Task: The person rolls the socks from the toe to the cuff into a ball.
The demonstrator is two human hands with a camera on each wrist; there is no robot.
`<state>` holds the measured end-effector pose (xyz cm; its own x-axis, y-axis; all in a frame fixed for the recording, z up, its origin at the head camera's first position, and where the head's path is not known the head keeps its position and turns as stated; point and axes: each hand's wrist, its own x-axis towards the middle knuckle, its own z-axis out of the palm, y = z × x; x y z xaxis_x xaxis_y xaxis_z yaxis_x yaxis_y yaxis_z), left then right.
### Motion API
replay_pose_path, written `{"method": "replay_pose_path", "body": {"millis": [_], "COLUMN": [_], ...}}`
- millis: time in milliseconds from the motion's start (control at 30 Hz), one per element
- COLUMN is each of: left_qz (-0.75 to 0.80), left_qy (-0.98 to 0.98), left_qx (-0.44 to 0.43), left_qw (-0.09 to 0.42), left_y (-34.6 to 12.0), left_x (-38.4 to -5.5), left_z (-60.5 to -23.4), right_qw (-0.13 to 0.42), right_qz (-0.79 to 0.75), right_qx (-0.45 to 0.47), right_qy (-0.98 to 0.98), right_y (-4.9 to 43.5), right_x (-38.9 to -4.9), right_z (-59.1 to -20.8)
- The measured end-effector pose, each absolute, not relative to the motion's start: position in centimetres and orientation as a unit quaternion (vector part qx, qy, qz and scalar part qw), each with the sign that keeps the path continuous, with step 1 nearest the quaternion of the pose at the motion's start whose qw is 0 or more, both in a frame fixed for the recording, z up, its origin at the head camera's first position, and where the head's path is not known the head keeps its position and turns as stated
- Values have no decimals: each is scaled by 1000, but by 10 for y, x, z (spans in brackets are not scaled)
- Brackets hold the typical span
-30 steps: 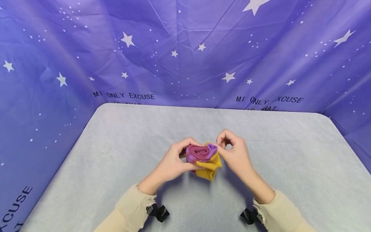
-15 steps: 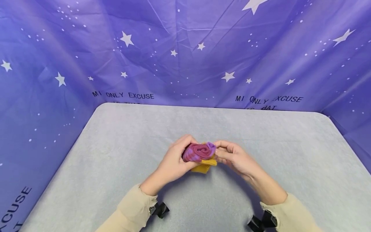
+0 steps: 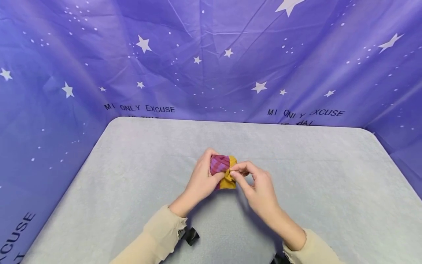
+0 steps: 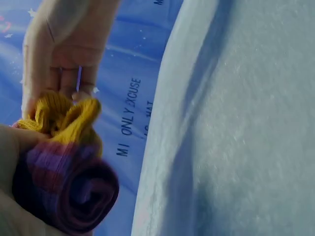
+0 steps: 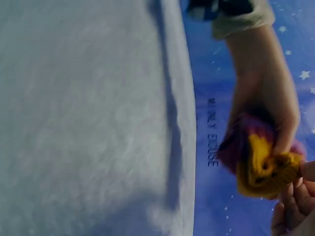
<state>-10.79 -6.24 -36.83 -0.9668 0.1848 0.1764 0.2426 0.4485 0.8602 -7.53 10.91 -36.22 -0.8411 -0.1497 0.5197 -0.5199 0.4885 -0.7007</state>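
A rolled sock bundle, maroon and purple checked with a yellow ribbed cuff, is held up above the table in the middle of the head view. My left hand grips the checked part, its thumb lying over the front beside the cuff. With thumb and forefinger my right hand pinches the edge of the yellow cuff. The spiral end of the roll faces the left wrist camera. Bunched folds of the cuff show in the right wrist view, where only some right fingertips appear.
A pale grey cloth-covered table lies beneath both hands. Purple star-printed curtains with black lettering hang behind and at the sides. Black wrist-camera mounts sit at the sleeve cuffs.
The bundle has turned, so its spiral end no longer faces the head camera and the checked side and yellow cuff do. The right fingers have shifted from the purple edge to the cuff.
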Motion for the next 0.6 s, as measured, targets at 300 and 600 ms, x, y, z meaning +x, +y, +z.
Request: {"method": "replay_pose_path", "body": {"millis": [300,600], "left_qz": [-581,-657], "left_qy": [-809,-746], "left_qx": [-83,-70], "left_qw": [-32,-85], "left_y": [-63,-57], "left_x": [-106,-99], "left_z": [-370,-366], "right_qw": [280,273], "right_qz": [396,448], "right_qx": [248,214], "right_qy": [-839,-824], "right_y": [105,107], "right_x": [-78,-91], "right_z": [-372,-366]}}
